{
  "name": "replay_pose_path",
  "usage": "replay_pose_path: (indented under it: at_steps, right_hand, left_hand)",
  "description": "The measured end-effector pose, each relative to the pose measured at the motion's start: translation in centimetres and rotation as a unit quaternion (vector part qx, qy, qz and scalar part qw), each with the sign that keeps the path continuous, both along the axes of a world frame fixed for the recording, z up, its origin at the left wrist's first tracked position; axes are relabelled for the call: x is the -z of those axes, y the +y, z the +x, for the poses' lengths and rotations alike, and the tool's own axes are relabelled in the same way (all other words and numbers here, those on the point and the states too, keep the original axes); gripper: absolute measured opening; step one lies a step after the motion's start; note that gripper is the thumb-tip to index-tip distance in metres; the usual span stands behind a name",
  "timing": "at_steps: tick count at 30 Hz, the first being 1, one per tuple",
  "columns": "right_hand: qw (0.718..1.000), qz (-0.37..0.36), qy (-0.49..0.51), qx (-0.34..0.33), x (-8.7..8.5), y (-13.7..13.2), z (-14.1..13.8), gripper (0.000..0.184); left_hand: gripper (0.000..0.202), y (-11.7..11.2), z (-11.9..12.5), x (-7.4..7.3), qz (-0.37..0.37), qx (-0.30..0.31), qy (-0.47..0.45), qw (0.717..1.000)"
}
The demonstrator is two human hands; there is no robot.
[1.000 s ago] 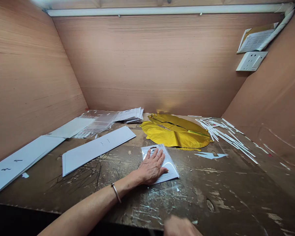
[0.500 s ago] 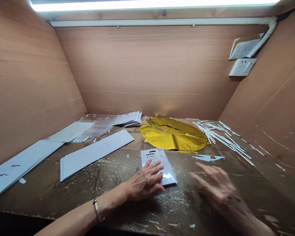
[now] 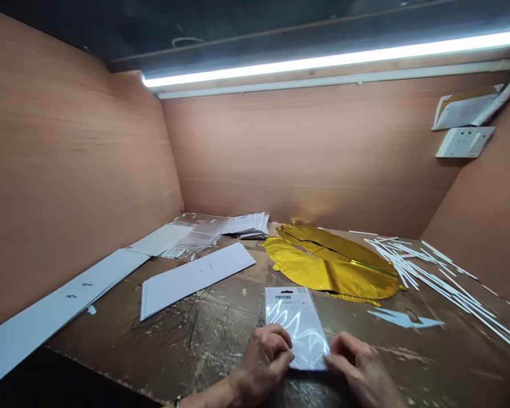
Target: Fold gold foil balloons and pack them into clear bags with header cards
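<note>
A clear plastic packet (image 3: 298,326) with a white card inside lies flat on the worn wooden bench (image 3: 221,317) in front of me. My left hand (image 3: 263,361) is curled, its fingers pinching the packet's near left corner. My right hand (image 3: 361,371) grips the near right corner with bent fingers. Just beyond the packet lies a pile of flattened gold foil balloons (image 3: 331,263).
White straws (image 3: 433,266) are scattered at the right. Long white cards (image 3: 195,277) and a longer stack (image 3: 59,309) lie at the left, with clear bags (image 3: 199,229) and printed cards (image 3: 246,224) behind. Wooden walls close in three sides; a socket (image 3: 465,141) hangs at the right.
My left hand slid from flat on the packet to its near left corner. My right hand came in from the right and took the near right corner. The camera tilted up.
</note>
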State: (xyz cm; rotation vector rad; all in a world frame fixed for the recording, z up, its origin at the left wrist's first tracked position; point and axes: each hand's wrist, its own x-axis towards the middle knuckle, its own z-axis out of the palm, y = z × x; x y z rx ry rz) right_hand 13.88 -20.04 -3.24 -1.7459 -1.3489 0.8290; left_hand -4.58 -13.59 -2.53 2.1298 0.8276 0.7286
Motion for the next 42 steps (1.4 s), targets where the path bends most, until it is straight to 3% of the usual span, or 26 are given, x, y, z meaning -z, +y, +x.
replay_pose_path:
  at_steps: [1, 3, 5, 8, 11, 13, 16, 19, 22, 26, 30, 34, 37, 39, 42]
  right_hand:
    - [0.997, -0.01, 0.08, 0.013, 0.3, 0.3, 0.0, 0.011]
    - [0.972, -0.017, 0.232, 0.018, 0.5, 1.1, -0.2, 0.033]
    - [0.951, -0.009, 0.307, 0.013, 0.1, 1.8, -0.4, 0.045]
    - [0.946, 0.013, 0.323, -0.003, -1.5, 3.3, -1.1, 0.049]
    - [0.944, 0.039, 0.328, -0.02, -3.2, 5.6, -2.0, 0.047]
    - [0.94, 0.066, 0.333, -0.031, -3.9, 8.1, -2.5, 0.043]
    - [0.939, 0.097, 0.323, -0.061, -4.7, 13.3, -3.1, 0.037]
    - [0.952, 0.101, 0.282, -0.057, -5.5, 19.6, -3.7, 0.034]
    - [0.966, 0.09, 0.24, -0.032, -6.1, 26.2, -4.3, 0.03]
    - [0.984, 0.054, 0.167, -0.011, -5.9, 33.8, -5.2, 0.017]
    - [0.996, 0.033, 0.086, -0.009, -5.1, 38.5, -6.4, 0.023]
    - [0.998, 0.062, -0.002, -0.012, -4.6, 39.4, -7.4, 0.025]
    - [0.99, 0.119, -0.073, -0.016, -4.7, 37.7, -6.5, 0.031]
    - [0.982, 0.147, -0.115, -0.035, -5.0, 35.4, -4.0, 0.034]
    - [0.971, 0.159, -0.171, -0.056, -5.5, 30.6, 3.1, 0.034]
  left_hand:
    - [0.02, 0.1, 0.0, 0.1, -0.004, -0.022, -0.007, 1.0]
    - [0.015, 0.4, -0.1, 0.4, 0.008, -0.076, -0.032, 0.997]
    - [0.012, 1.0, -0.5, 0.7, 0.005, -0.126, -0.073, 0.989]
    - [0.012, 2.5, -1.3, 1.0, -0.108, -0.186, -0.164, 0.963]
    - [0.051, 5.0, -2.1, 0.8, -0.24, -0.233, -0.261, 0.906]
    - [0.061, 7.4, -2.6, 0.4, -0.258, -0.24, -0.309, 0.884]
    - [0.043, 12.3, -3.3, -0.8, -0.187, -0.255, -0.304, 0.898]
    - [0.025, 18.2, -3.7, -2.1, -0.074, -0.303, -0.163, 0.936]
    - [0.01, 24.1, -3.7, -2.9, -0.009, -0.337, -0.075, 0.938]
    - [0.027, 29.4, -3.3, -3.4, 0.068, -0.348, -0.016, 0.935]
    - [0.056, 32.4, -2.7, -2.9, 0.137, -0.282, 0.084, 0.946]
    - [0.068, 34.8, -2.9, -1.0, 0.17, -0.2, 0.261, 0.929]
    - [0.065, 36.5, -3.3, 0.6, 0.136, -0.184, 0.3, 0.926]
    - [0.067, 37.3, -3.6, 1.3, 0.126, -0.183, 0.309, 0.925]
    - [0.068, 37.6, -3.9, 1.5, 0.153, -0.201, 0.303, 0.919]
